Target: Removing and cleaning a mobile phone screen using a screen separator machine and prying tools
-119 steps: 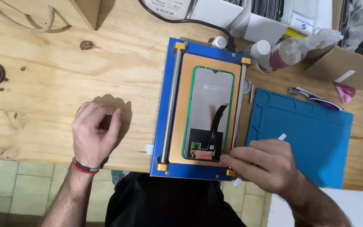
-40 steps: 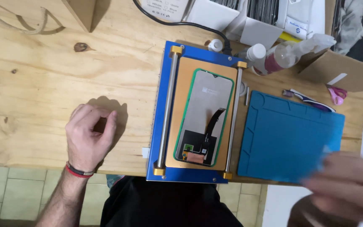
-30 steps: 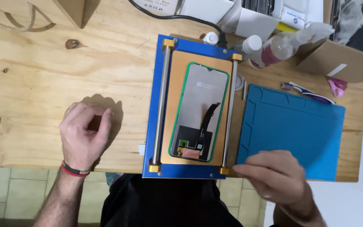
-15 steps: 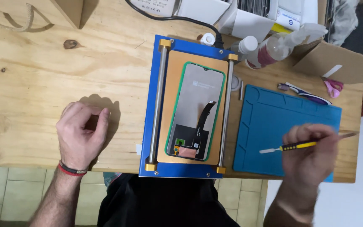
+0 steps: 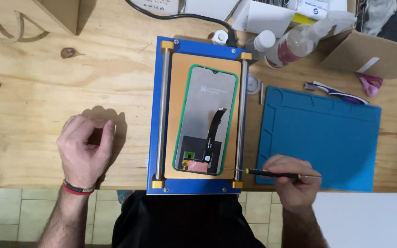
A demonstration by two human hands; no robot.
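Observation:
A phone screen assembly (image 5: pixel 205 119) with a green rim and a black flex cable lies face down on the orange plate of a blue heating station (image 5: pixel 155 115). My right hand (image 5: pixel 292 181) grips a thin black and yellow screwdriver (image 5: pixel 272 173) level, its tip pointing left at the station's lower right corner, close to the screen's bottom edge. My left hand (image 5: pixel 82 149) rests on the wooden table (image 5: pixel 47 92), left of the station, fingers loosely curled and holding nothing.
A blue silicone work mat (image 5: pixel 318 138) lies right of the station. Behind it stand a spray bottle (image 5: pixel 299 41), a small white bottle (image 5: pixel 260 42), boxes and an open cardboard box (image 5: pixel 373 53). Tweezers (image 5: pixel 331 92) and a pink tool (image 5: pixel 369 84) lie nearby. A paper bag (image 5: pixel 28 16) sits far left.
My right hand left the screen's bottom edge, swung out to the right, picked up the screwdriver over the blue mat, and brought its tip back to the station's lower right corner. My left hand stayed put.

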